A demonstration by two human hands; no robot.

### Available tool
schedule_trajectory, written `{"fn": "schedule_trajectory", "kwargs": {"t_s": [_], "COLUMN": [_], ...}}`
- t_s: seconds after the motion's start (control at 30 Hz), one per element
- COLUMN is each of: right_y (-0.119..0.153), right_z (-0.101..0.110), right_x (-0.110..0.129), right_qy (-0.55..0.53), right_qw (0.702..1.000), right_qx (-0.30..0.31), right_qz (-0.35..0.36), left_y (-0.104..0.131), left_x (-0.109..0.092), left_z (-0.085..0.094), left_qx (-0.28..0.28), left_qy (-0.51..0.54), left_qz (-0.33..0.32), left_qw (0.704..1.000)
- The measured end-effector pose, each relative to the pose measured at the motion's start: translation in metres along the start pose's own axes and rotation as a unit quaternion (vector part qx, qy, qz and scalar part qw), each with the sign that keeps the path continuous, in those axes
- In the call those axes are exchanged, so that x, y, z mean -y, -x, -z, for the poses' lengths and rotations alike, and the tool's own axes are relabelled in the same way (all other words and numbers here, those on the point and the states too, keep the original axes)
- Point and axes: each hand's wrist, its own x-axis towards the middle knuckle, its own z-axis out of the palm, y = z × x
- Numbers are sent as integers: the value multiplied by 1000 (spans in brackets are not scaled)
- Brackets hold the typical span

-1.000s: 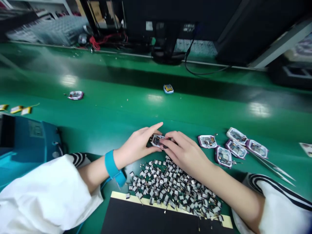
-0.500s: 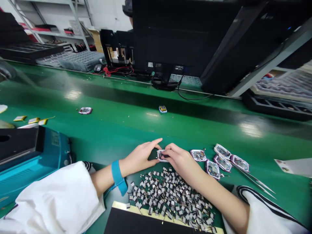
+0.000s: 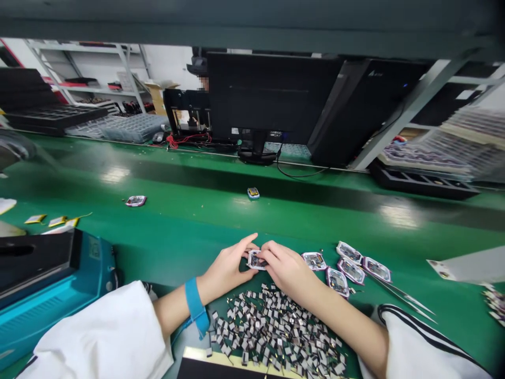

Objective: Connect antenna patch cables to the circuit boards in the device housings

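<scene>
A small white-rimmed device housing [image 3: 252, 257] with a circuit board in it sits between my hands, over the bench. My left hand [image 3: 224, 267] grips its left side between thumb and fingers. From the right, my right hand [image 3: 290, 269] has its bent fingers pressed together on the housing's inside; whatever they pinch is hidden. Just below lies a heap of small grey metal parts with short leads [image 3: 272, 329]. To the right of my right hand are several similar open housings [image 3: 314, 260], and steel tweezers [image 3: 410, 301] lie beside them.
A teal and black machine [image 3: 92, 273] stands at the left, with yellow battery packs [image 3: 58, 221] behind it. Two more housings lie farther off, one with a yellow top [image 3: 253, 193]. A monitor [image 3: 272, 100] stands along the back. A white strip [image 3: 469, 266] lies at right.
The view has tilted upward, so everything sits lower in the picture and an overhead shelf shows. My fingers have shifted slightly on the housing, which stays between both hands.
</scene>
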Motion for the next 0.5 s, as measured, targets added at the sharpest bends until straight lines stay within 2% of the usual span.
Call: {"fn": "schedule_trajectory", "kwargs": {"t_s": [0.13,0.23,0.37,0.5], "right_y": [-1,-1,-1,-2], "right_z": [1,1,3,0], "right_x": [3,4,2,1], "right_qy": [66,70,68,58], "right_qw": [995,992,985,982], "right_qx": [-65,-92,-134,-151], "right_qz": [38,42,83,96], "left_y": [1,1,2,3], "left_x": [-1,-2,-2,-4], "left_z": [0,1,1,1], "left_qx": [-2,7,11,23], "left_qy": [23,30,45,58], "left_qz": [-28,-35,-29,-18], "left_qw": [999,999,998,998]}}
